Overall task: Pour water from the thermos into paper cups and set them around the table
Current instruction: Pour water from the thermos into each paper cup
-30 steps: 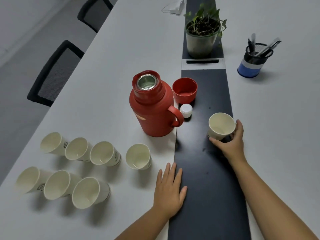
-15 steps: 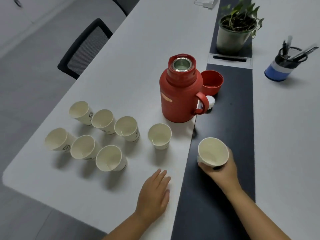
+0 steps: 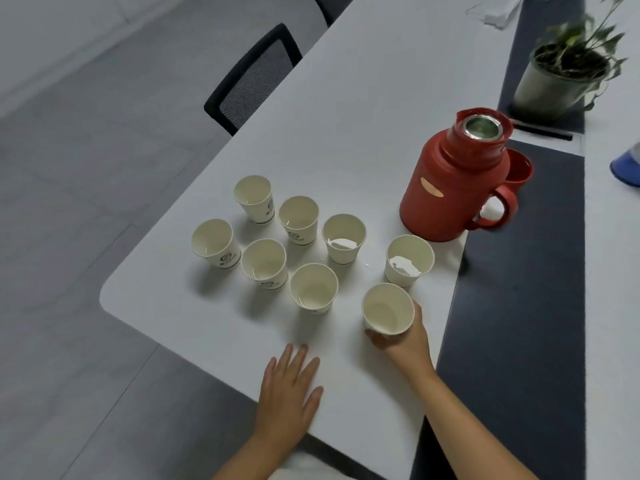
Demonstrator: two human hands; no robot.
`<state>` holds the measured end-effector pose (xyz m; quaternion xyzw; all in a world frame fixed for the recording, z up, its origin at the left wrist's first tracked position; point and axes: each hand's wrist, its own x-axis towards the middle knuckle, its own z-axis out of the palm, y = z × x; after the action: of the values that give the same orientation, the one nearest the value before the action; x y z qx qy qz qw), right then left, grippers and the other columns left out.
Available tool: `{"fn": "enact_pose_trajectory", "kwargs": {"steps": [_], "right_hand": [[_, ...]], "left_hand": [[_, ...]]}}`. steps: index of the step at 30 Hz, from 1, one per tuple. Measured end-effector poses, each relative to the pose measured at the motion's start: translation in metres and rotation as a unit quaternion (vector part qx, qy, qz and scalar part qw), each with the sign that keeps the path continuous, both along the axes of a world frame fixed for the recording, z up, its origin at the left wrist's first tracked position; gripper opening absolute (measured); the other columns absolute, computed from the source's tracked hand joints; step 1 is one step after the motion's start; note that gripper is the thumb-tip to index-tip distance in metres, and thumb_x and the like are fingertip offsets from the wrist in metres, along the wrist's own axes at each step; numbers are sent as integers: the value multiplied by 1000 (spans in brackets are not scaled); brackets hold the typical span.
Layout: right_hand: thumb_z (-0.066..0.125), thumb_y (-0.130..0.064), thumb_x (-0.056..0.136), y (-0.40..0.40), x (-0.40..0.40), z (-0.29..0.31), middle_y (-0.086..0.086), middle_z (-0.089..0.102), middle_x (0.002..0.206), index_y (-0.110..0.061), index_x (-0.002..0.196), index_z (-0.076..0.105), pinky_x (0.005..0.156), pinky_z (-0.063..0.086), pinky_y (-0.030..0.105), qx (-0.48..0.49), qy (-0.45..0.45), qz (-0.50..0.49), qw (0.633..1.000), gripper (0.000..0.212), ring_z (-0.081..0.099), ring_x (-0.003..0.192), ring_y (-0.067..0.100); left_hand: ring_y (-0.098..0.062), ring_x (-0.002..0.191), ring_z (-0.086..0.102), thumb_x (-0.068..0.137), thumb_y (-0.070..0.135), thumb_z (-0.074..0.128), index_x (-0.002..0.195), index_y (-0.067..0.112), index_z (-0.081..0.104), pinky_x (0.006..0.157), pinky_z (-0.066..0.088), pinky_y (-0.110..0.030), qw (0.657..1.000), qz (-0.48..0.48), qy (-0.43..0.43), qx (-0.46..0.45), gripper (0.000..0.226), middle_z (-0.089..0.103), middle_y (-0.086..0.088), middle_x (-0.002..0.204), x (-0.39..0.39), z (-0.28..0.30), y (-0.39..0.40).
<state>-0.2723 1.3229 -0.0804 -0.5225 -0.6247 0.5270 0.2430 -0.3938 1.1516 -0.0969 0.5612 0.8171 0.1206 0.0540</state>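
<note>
My right hand (image 3: pixel 403 344) grips a paper cup (image 3: pixel 388 308) from below and behind, near the front of the white table (image 3: pixel 346 98). Several more paper cups stand in a cluster to its left and beyond it, the nearest ones being a cup (image 3: pixel 313 287) and a cup with water glinting inside (image 3: pixel 408 259). The red thermos (image 3: pixel 453 181) stands uncapped behind them, handle to the right. Its red lid (image 3: pixel 519 169) lies partly hidden behind it. My left hand (image 3: pixel 289 389) rests flat on the table near the front edge.
A dark strip (image 3: pixel 519 306) runs down the table on the right. A potted plant (image 3: pixel 568 67) stands on it at the back, and a blue holder (image 3: pixel 627 166) shows at the right edge. A black chair (image 3: pixel 252 77) stands at the table's left side.
My right hand has carried the cup leftward off the dark strip onto the white table, next to the other cups. The view has swung left. My left hand stays flat.
</note>
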Motion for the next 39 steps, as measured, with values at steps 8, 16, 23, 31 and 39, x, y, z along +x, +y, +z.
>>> {"fn": "enact_pose_trajectory", "kwargs": {"steps": [8,16,23,31,39], "right_hand": [[69,4,69,-5,34,-1,-9,45,121,-17,127,38,93,35,23,6,-39,-12,999,69,45,111,10],[60,-6,82,68,68,47,7,48,127,-13,122,47,93,40,35,118,-65,-167,977,42,45,116,22],[63,-11,80,177,41,89,10,40,137,-14,132,35,101,36,39,89,-57,-166,980,59,42,122,24],[59,4,70,211,25,77,15,48,57,-4,52,44,67,51,55,58,-74,-201,975,24,57,67,42],[59,12,68,194,56,81,33,51,60,8,53,47,62,47,65,88,-25,-249,964,19,52,66,53]], "left_hand": [[-15,98,55,77,16,57,93,8,69,80,47,-23,967,-81,-122,207,22,70,-10,98,2,38,27],[-12,93,52,76,15,50,100,5,63,88,38,-11,914,-121,-222,316,28,66,-11,95,-6,102,140],[-25,110,53,75,22,59,118,3,54,88,41,-28,930,-99,-280,216,47,59,-13,118,-16,123,251],[-17,134,32,68,36,74,138,20,26,106,36,-31,902,-55,-426,31,86,33,-1,145,-25,103,326],[19,107,42,52,32,73,111,50,33,81,34,5,866,-167,-465,74,74,46,26,117,0,118,333]]}}
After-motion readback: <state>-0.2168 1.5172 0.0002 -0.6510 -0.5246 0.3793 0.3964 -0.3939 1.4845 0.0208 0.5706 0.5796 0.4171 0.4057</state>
